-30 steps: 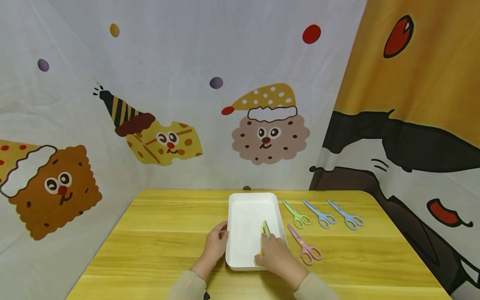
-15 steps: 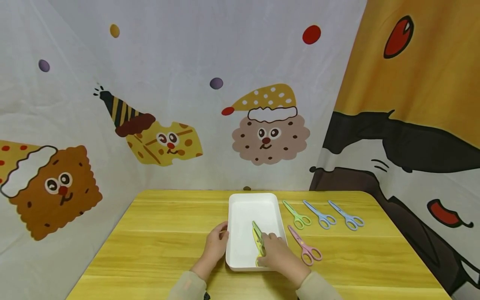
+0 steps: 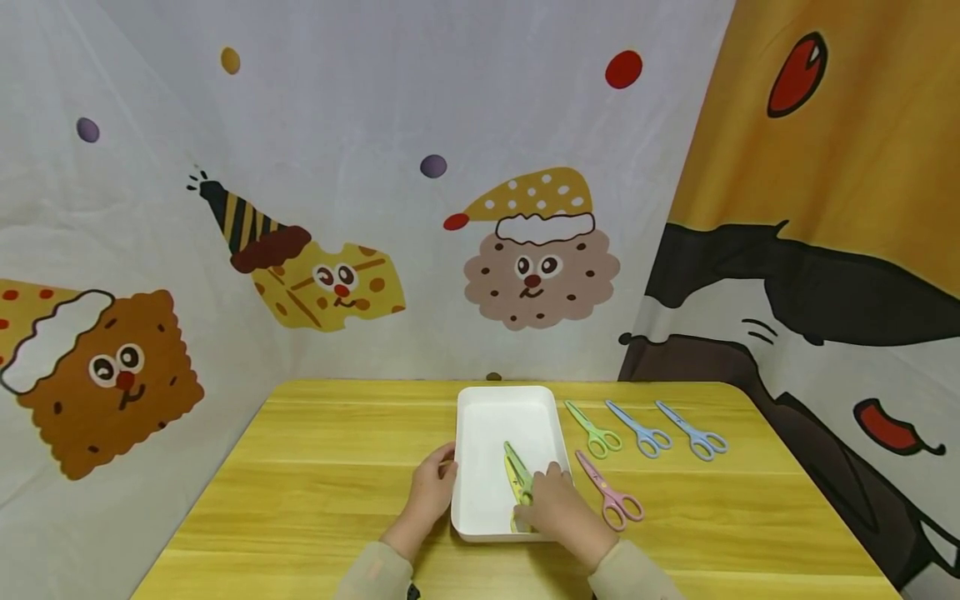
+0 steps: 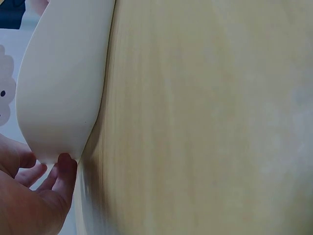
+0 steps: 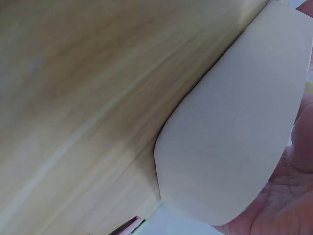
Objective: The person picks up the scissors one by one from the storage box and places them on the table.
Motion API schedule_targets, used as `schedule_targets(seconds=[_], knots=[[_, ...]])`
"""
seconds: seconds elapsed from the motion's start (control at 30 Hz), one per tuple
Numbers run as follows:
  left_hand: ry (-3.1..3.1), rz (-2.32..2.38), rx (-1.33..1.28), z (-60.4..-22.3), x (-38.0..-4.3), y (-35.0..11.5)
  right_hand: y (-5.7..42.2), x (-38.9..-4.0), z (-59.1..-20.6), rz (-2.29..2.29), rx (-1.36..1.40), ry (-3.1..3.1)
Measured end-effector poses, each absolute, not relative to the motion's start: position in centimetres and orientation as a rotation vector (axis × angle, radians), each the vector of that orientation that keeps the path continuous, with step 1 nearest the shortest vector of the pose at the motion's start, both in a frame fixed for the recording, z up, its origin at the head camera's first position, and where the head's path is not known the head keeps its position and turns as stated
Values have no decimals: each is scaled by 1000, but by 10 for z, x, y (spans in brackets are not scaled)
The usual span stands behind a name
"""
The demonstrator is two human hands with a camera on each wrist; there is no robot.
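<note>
A white tray (image 3: pixel 480 425) lies on the table, its outer wall (image 4: pixel 63 88) filling much of the left wrist view. My left hand (image 3: pixel 431 483) grips its left side, thumb and fingers at the rim. Inside the tray, green scissors (image 3: pixel 516 463) lie slanted over yellow scissors (image 3: pixel 513 478), tips pointing away. My right hand (image 3: pixel 558 504) reaches over the tray's right side, with thumb and fingers around the green handles, which are mostly covered. The tray wall hides those fingers in the right wrist view, leaving the palm (image 5: pixel 274 210) visible.
Right of the tray lie pink scissors (image 3: pixel 609 490), another green pair (image 3: pixel 592 428), and two blue pairs, one nearer the tray (image 3: pixel 637 427) and one farther right (image 3: pixel 690 429). A cartoon-printed cloth (image 3: pixel 360 125) hangs behind the wooden table (image 3: pixel 322 475).
The green scissors moved left and tilted across the yellow pair, then stayed put. Since half a second ago my right hand's fingers have shifted slightly right, uncovering more of them. The left hand stayed.
</note>
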State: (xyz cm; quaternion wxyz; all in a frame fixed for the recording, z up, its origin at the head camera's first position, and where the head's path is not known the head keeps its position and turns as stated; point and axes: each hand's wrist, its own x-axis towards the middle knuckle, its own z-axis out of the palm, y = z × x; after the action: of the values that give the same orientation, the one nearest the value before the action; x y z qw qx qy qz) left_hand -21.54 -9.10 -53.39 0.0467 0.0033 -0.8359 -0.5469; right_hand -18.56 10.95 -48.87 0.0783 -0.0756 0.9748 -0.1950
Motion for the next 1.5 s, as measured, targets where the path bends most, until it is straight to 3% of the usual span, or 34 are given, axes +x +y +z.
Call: schedule_targets(seconds=[1.5], knots=[[-2538, -1666, -38, -535, -216, -92, 111, -200, -483, -635, -168, 2823]])
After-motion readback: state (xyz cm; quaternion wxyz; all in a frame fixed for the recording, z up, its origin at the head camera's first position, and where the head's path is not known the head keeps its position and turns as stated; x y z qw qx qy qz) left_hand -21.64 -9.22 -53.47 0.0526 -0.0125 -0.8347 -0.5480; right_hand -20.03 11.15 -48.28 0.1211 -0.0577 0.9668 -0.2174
